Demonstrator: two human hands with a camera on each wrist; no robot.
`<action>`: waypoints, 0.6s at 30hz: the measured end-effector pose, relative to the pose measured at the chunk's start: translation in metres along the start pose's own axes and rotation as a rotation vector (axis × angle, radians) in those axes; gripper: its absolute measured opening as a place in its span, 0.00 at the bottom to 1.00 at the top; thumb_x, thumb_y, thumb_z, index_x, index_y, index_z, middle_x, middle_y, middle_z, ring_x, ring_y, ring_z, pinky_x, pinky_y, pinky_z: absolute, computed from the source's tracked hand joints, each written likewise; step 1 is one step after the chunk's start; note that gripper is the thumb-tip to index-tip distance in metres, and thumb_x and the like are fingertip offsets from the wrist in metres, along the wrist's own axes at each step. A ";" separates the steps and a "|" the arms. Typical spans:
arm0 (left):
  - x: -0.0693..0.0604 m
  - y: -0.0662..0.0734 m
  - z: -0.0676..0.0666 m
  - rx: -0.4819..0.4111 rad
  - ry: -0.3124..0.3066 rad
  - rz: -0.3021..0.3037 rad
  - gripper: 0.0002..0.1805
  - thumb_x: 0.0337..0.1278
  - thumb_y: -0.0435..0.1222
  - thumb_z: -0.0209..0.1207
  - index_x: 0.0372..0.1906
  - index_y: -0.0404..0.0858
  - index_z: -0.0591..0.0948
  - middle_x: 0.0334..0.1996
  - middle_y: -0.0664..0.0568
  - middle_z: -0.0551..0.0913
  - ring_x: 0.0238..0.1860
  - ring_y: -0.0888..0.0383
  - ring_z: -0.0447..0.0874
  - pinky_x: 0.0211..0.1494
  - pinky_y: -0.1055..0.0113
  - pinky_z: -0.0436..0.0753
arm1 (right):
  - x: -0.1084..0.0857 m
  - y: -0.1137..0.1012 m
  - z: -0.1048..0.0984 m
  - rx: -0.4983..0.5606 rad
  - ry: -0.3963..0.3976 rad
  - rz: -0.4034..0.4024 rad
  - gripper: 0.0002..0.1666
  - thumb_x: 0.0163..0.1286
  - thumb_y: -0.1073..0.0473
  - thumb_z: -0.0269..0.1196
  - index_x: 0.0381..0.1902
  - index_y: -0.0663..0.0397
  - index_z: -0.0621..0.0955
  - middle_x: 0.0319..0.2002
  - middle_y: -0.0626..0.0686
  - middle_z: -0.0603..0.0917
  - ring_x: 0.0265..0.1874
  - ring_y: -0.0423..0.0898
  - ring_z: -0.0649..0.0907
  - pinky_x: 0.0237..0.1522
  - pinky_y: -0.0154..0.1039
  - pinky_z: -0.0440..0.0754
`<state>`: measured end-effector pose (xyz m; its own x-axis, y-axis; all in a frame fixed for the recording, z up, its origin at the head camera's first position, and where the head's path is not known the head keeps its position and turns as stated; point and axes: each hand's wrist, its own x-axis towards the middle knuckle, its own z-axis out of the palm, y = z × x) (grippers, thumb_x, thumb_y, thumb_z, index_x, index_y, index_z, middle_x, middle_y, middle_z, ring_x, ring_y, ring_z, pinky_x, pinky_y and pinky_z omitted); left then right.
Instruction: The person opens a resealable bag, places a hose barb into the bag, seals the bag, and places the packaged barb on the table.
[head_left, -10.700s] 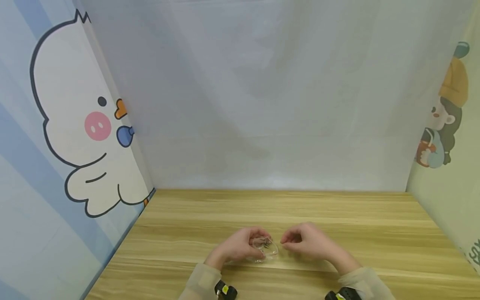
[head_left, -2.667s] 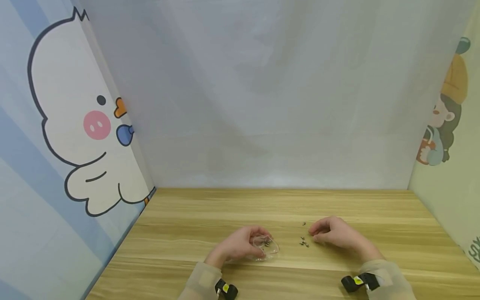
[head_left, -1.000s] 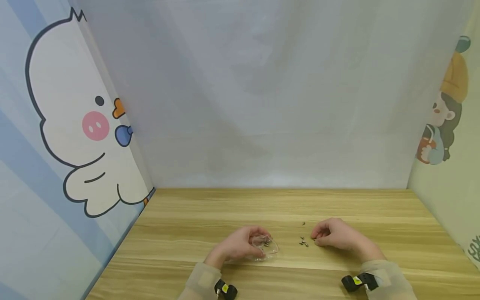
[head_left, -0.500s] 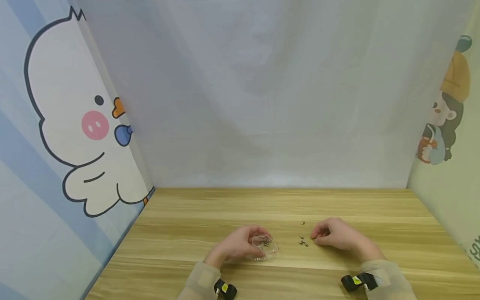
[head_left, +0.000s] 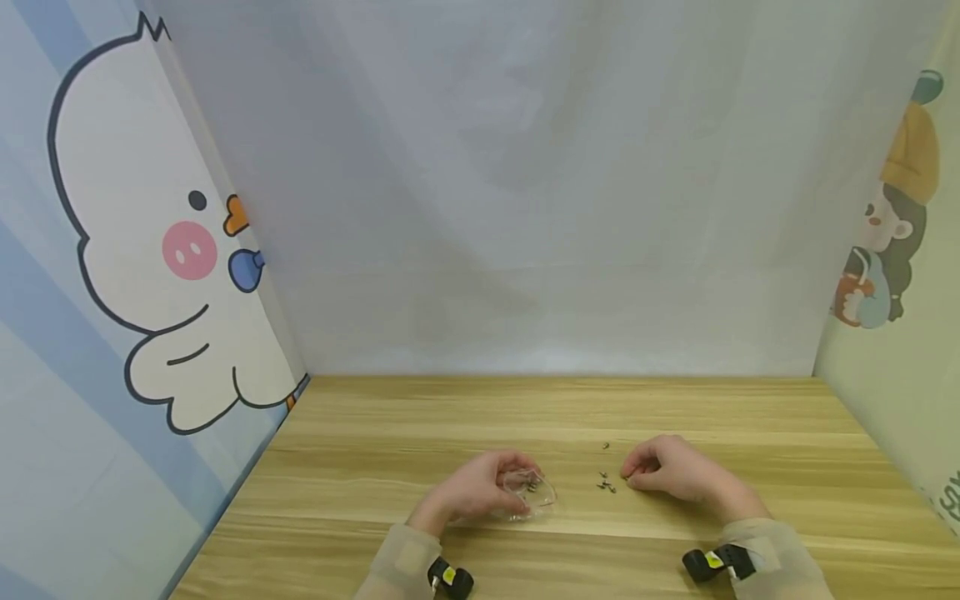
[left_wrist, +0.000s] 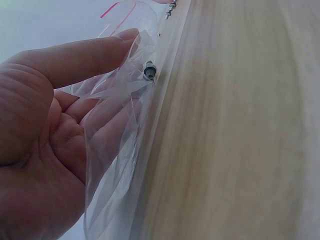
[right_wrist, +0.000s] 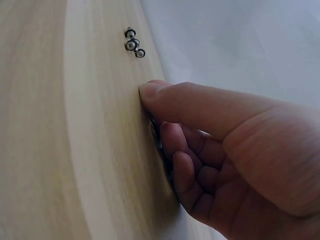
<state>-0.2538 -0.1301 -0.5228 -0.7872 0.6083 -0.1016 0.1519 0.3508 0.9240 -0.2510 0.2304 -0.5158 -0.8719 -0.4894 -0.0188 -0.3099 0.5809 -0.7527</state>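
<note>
Left hand (head_left: 483, 487): thumb and fingers grip a clear plastic bag (left_wrist: 112, 200) just above or against the tabletop (head_left: 360, 467). Bag looks thin, limp and slick; likely near weightless, prone to crumple. Best held by its film near the opening, if that can be found; the mouth is not clear. Small metal parts (left_wrist: 150, 71) show at the bag, seemingly inside; judged hard, stiff, light.

Middle: loose metal parts (right_wrist: 131, 45) lie clustered on the tabletop, one apart, farther off. Ridged, roundish, may roll; pinch across the body.

Right hand (head_left: 671, 468): fingertips together at the tabletop beside the cluster; whether a part is pinched, cannot tell.
</note>
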 end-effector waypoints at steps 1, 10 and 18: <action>0.000 0.000 0.000 0.000 -0.001 0.000 0.31 0.51 0.23 0.76 0.60 0.44 0.83 0.54 0.57 0.87 0.58 0.59 0.85 0.62 0.68 0.83 | 0.000 0.000 0.000 -0.001 -0.002 0.003 0.03 0.70 0.62 0.73 0.41 0.54 0.90 0.35 0.44 0.88 0.35 0.39 0.83 0.39 0.34 0.83; -0.002 0.001 0.000 0.042 0.014 -0.004 0.30 0.50 0.26 0.77 0.59 0.48 0.84 0.53 0.59 0.88 0.58 0.59 0.85 0.67 0.60 0.81 | -0.003 -0.001 -0.003 0.001 -0.027 0.011 0.05 0.72 0.62 0.72 0.44 0.52 0.90 0.41 0.46 0.90 0.39 0.41 0.83 0.42 0.35 0.82; -0.001 0.002 -0.001 0.059 0.012 0.008 0.29 0.50 0.27 0.77 0.58 0.48 0.84 0.53 0.58 0.88 0.57 0.60 0.85 0.66 0.61 0.81 | -0.004 -0.002 -0.005 -0.037 -0.028 -0.006 0.05 0.75 0.59 0.70 0.46 0.49 0.90 0.45 0.45 0.90 0.43 0.41 0.82 0.46 0.36 0.81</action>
<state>-0.2528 -0.1308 -0.5207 -0.7931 0.6026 -0.0890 0.1933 0.3875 0.9014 -0.2489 0.2349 -0.5107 -0.8589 -0.5110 -0.0329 -0.3298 0.6012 -0.7279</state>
